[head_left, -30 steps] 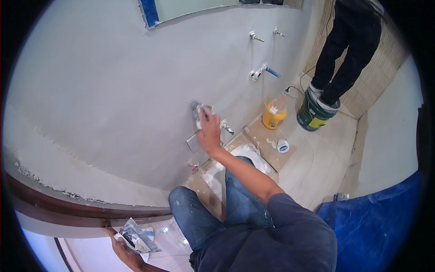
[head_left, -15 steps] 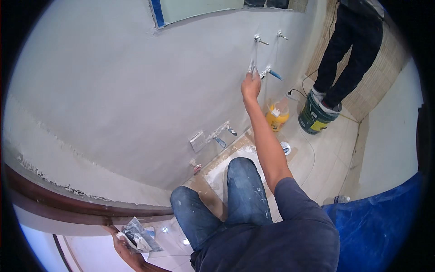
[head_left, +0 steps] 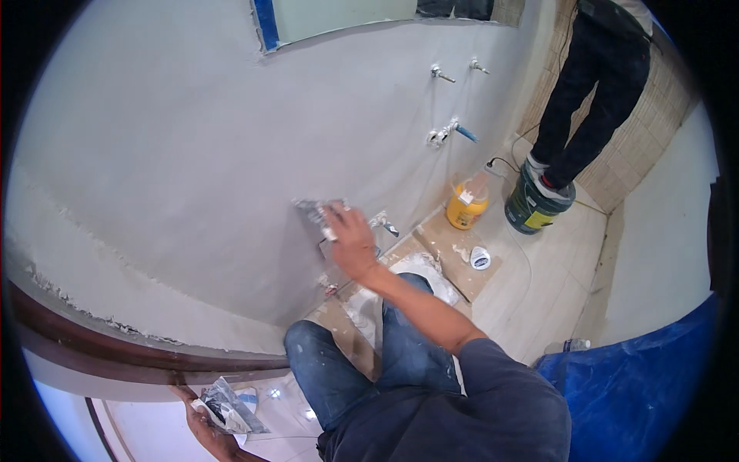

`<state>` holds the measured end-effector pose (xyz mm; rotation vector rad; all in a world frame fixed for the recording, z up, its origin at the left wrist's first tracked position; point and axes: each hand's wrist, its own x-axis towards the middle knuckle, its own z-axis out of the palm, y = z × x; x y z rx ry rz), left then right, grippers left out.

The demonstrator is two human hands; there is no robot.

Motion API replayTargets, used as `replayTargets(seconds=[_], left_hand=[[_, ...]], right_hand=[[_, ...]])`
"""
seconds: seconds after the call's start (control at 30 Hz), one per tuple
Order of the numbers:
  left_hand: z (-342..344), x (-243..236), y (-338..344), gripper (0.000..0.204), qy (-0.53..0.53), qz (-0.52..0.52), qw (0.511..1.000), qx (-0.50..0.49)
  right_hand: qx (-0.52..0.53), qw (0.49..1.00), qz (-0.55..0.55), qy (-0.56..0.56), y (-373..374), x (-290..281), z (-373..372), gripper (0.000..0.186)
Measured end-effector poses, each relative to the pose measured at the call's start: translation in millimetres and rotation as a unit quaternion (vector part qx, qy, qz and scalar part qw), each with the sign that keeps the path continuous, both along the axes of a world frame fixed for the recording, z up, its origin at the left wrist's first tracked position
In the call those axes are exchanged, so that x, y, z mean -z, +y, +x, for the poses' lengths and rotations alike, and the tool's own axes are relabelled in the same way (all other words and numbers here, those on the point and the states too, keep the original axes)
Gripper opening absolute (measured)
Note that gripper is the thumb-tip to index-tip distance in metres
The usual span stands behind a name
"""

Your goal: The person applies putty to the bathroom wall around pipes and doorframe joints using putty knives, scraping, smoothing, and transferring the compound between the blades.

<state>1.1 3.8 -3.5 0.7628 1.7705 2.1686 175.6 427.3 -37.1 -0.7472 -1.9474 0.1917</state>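
My right hand (head_left: 354,245) holds a putty knife (head_left: 309,212) with its grey, smeared blade against the light grey plastered wall (head_left: 192,138). It is just above a cluster of wall fittings, which my hand partly hides. One blue-ended pipe stub (head_left: 389,229) shows beside my wrist. At the lower left, my left hand (head_left: 202,427) grips a flat grey putty blade (head_left: 245,406) with white putty on it, low beside the dark reddish-brown frame (head_left: 138,362). The handle of that blade cannot be made out.
Pipe stubs (head_left: 466,133) stick out of the wall at right. A yellow tub (head_left: 466,209) stands on the floor near cardboard (head_left: 473,285) and a white lid (head_left: 479,258). Another person (head_left: 593,92) stands on a dark green bucket (head_left: 531,204). Blue sheeting (head_left: 639,385) lies at right.
My right hand has moved with the putty knife from beside the upper pipe stubs down and left to the lower wall. My left hand has barely moved.
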Motion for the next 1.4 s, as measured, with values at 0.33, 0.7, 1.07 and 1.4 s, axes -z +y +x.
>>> replayTargets(seconds=[0.33, 0.7, 1.07, 1.4], left_hand=[[4.6, -5.6, 3.2, 0.074, -0.007, -0.02, 1.0, -0.012], [2.6, 2.6, 4.9, 0.073, 0.024, -0.013, 0.999, -0.029], [3.5, 0.1, 1.9, 0.071, -0.006, -0.017, 0.999, -0.028], [-1.6, 7.7, 0.1, 0.069, 0.001, -0.025, 0.998, -0.05]], right_hand=[[0.177, 0.92, -0.131, 0.323, 192.2, -96.6, 86.6, 0.038], [0.111, 0.985, 0.021, 0.128, 20.5, -83.1, -36.7, 0.059], [0.197, 0.961, -0.039, 0.189, 134.2, -44.7, 73.8, 0.039], [0.128, 0.985, -0.005, 0.119, 60.4, 4.4, -22.2, 0.065]])
